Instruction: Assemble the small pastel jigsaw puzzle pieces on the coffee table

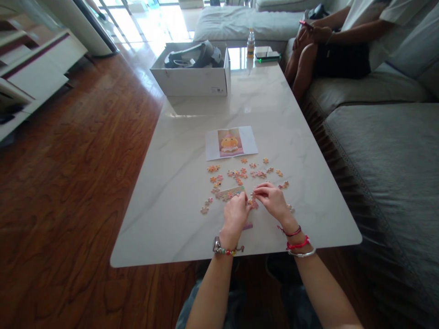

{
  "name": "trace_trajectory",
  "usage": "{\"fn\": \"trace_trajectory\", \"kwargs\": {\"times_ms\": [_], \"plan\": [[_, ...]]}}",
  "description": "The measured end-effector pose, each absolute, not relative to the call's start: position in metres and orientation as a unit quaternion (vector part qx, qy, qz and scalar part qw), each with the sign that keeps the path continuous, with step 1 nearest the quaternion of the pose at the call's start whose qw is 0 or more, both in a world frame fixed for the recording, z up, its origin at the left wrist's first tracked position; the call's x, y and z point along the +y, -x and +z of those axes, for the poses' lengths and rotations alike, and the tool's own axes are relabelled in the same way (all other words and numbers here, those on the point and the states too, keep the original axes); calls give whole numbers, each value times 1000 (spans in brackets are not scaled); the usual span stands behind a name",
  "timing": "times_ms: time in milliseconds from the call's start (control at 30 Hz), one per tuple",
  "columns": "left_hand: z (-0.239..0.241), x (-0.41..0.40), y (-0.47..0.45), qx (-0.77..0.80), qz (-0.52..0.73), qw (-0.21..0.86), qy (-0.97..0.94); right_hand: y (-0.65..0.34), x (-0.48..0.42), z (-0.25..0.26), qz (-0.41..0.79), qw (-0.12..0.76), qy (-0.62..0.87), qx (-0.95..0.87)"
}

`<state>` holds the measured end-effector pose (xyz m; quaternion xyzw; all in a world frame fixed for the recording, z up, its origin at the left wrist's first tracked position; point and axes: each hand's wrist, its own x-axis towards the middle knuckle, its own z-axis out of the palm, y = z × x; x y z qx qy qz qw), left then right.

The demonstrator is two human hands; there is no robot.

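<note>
My left hand [236, 212] and my right hand [273, 199] rest close together on the white marble table [192, 137], both pinched on small puzzle pieces [254, 202] between them. A joined strip of pieces [229, 192] lies just left of my left fingers. Several loose pink and orange pieces [242, 172] are scattered beyond my hands. A printed reference picture [230, 142] of an orange figure lies farther up the table. One purple piece [247, 225] sits by my left wrist.
An open white box [192, 80] holding a headset stands at the table's far end, with a bottle [251, 43] and a phone [266, 55] beside it. Another person [343, 41] sits on the grey sofa [384, 151] at the right. Wooden floor lies to the left.
</note>
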<state>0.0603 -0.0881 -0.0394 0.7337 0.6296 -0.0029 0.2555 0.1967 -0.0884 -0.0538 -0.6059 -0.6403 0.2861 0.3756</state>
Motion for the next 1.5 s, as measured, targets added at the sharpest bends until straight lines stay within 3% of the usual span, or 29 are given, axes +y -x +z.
{"fn": "trace_trajectory", "kwargs": {"times_ms": [1500], "plan": [[-38,-89,-55,621,-15,225,-750,-185,-88,-66,255,276,533,-758]]}}
